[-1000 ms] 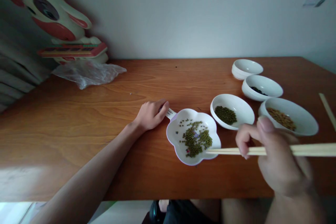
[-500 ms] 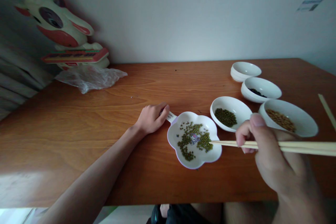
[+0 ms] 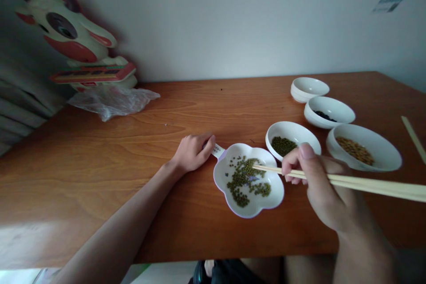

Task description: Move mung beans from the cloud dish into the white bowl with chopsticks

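My left hand (image 3: 195,151) is closed round the handle of a white flower-shaped dish (image 3: 274,186) with a lilac rim, which rests on the table. Small green beans (image 3: 240,179) lie scattered over its bottom, around a purple printed figure. Held in my right hand (image 3: 319,177) is a pair of pale chopsticks (image 3: 362,183). Their tips touch the beans near the dish's upper middle. Just behind my right fingers stands a white bowl (image 3: 309,132) of green beans, partly covered by the hand.
Farther right are a bowl (image 3: 388,148) of tan grains, a bowl (image 3: 344,113) with dark beans and a small white bowl (image 3: 309,83). A pale stick (image 3: 413,138) lies at the right edge. Back left are a cow toy (image 3: 80,40) and a clear plastic bag (image 3: 116,101).
My right hand has moved left with the chopsticks, their tips shifting from the right-hand beans to the upper middle. Beans in the dish have shifted. My left hand keeps its hold.
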A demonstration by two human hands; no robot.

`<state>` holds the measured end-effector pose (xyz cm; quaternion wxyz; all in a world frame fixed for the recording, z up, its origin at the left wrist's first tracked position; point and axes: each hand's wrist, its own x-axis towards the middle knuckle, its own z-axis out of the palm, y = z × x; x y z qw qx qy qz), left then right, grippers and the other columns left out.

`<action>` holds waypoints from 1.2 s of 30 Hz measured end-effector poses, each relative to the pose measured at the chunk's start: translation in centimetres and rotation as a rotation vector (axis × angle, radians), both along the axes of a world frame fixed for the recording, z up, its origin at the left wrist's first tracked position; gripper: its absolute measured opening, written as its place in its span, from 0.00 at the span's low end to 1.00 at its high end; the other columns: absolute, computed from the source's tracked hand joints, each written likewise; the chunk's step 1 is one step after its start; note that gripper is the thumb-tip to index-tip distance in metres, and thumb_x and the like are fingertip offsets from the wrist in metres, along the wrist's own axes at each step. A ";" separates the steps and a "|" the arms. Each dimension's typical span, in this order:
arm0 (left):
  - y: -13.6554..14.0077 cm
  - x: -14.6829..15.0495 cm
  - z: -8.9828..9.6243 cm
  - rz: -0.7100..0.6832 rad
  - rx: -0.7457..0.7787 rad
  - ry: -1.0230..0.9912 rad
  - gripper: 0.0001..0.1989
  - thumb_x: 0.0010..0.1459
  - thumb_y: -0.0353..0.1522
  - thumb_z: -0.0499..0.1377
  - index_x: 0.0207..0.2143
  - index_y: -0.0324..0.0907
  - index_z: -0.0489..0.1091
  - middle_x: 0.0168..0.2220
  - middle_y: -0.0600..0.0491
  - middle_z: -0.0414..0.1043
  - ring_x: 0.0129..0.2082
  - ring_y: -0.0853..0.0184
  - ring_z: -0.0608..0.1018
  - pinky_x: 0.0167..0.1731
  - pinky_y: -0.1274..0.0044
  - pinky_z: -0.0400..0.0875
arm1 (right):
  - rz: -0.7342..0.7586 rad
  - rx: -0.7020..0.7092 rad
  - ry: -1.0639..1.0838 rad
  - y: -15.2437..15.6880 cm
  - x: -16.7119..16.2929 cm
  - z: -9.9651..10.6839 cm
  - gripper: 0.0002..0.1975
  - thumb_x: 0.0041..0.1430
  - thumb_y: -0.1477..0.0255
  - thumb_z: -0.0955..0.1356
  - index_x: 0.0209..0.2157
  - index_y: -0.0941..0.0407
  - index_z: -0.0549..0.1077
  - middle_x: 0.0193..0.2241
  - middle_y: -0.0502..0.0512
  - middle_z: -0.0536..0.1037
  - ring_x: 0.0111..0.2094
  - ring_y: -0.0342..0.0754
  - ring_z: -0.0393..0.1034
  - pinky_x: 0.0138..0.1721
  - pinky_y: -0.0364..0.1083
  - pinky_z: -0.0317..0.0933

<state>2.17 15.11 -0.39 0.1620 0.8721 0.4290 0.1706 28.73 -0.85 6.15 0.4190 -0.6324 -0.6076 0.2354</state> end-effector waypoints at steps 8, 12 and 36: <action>0.0 0.0 0.1 -0.014 -0.009 -0.007 0.21 0.72 0.42 0.44 0.27 0.43 0.61 0.23 0.56 0.67 0.21 0.69 0.66 0.26 0.75 0.52 | 0.060 0.005 0.115 -0.5 0.1 0.0 0.29 0.74 0.53 0.55 0.27 0.54 0.74 0.23 0.51 0.74 0.27 0.46 0.68 0.29 0.46 0.60; -0.1 0.0 0.2 -0.013 -0.010 -0.009 0.21 0.72 0.42 0.44 0.27 0.43 0.61 0.23 0.55 0.68 0.21 0.70 0.66 0.26 0.75 0.53 | 0.057 -0.005 0.102 -0.7 0.8 0.0 0.31 0.74 0.53 0.54 0.26 0.53 0.73 0.22 0.52 0.73 0.26 0.47 0.67 0.29 0.46 0.59; 0.0 0.0 0.2 -0.022 -0.004 -0.004 0.22 0.72 0.43 0.44 0.27 0.43 0.61 0.23 0.55 0.68 0.21 0.69 0.66 0.26 0.74 0.53 | 0.154 -0.057 0.048 -0.8 1.0 -0.2 0.30 0.75 0.54 0.53 0.26 0.53 0.71 0.24 0.51 0.73 0.28 0.47 0.67 0.30 0.45 0.60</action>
